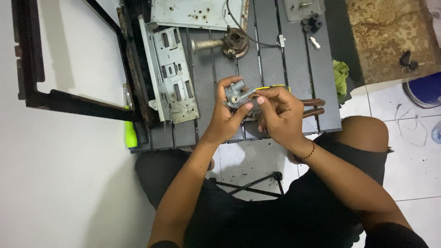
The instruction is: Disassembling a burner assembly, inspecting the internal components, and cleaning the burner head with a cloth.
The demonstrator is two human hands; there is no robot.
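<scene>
My left hand (226, 117) grips a small grey metal valve body (236, 95) and holds it just above the dark slatted work table (294, 69). My right hand (281, 115) pinches the part's right side, fingertips touching it, and covers something with a yellow edge (274, 87). Pliers with brown handles (314, 106) lie on the table just right of my right hand.
A grey metal bracket plate (171, 73) and a larger metal panel (195, 13) lie at the table's far left. A brass burner fitting with a tube (227, 42), black knobs (311, 23), a green cloth (340, 76) and a green-handled tool (130, 133) are nearby. A black frame (32, 69) stands left.
</scene>
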